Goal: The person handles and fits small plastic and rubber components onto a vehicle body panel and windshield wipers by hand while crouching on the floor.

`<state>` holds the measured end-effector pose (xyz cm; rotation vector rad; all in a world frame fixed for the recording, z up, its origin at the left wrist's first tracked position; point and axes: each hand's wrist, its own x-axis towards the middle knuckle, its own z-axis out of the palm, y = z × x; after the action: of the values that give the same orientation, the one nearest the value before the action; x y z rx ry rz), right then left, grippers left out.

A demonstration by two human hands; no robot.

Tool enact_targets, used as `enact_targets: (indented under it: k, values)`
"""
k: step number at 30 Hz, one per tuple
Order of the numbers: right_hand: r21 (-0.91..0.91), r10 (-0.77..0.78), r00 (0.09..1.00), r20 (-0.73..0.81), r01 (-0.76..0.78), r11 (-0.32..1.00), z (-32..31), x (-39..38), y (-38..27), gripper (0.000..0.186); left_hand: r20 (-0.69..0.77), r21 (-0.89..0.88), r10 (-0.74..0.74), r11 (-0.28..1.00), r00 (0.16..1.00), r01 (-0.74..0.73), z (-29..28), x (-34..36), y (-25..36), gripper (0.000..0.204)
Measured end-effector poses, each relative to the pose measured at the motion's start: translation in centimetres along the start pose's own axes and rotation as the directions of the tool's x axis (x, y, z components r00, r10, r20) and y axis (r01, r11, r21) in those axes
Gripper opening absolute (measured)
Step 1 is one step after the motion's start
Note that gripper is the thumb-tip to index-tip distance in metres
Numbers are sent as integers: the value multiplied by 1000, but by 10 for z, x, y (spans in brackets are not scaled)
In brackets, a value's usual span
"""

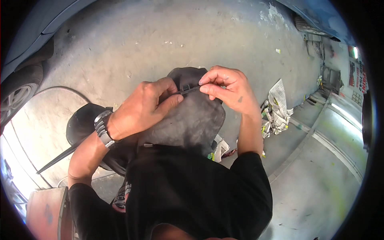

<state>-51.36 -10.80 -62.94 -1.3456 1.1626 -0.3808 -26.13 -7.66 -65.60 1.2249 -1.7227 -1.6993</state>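
Observation:
Over my lap, both hands grip a slim black plastic trim strip [191, 90] with a small rectangular clip standing on it. My left hand [144, 106], wearing a wristwatch [103, 127], pinches the strip between thumb and fingers just left of the clip. At the strip's right end, thumb and fingertips of my right hand [232, 90] are closed on it. A long tapered black end [60, 157] sticks out beyond my left forearm; whether it belongs to the same strip is hidden by the arm. Grey-dusted dark cloth [184, 120] covers my leg beneath the hands.
A blue car body [30, 24] with a wheel [20, 96] stands at the left, another car [320, 16] at the upper right. Crumpled newspaper [278, 108] lies right of my leg. A hose [66, 88] curves over the floor. A reddish box [46, 208] is at lower left.

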Motion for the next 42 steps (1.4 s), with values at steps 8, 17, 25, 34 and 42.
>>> enact_targets:
  k: [8, 17, 25, 34, 42]
  values:
    - [-23, -85, 996, 1, 85, 996, -5, 5, 9, 6, -40, 91, 28, 996, 999, -24, 4, -3, 3, 27]
    - [-149, -282, 959, -11, 277, 949, -2, 1, 12, 4, -43, 132, -92, 987, 995, 97, 9, 2, 10, 26]
    - [57, -179, 984, -9, 179, 982, -13, -10, 27, 12, -44, 123, -116, 985, 992, 120, 13, 6, 12, 28]
    - [59, -326, 940, -98, 333, 941, -7, -15, 31, 13, -2, 119, -134, 984, 991, 134, 13, 2, 11, 25]
    - [300, -109, 987, -120, 141, 943, 0, -16, 37, 9, -45, 73, -99, 992, 994, 102, 18, -2, 6, 30]
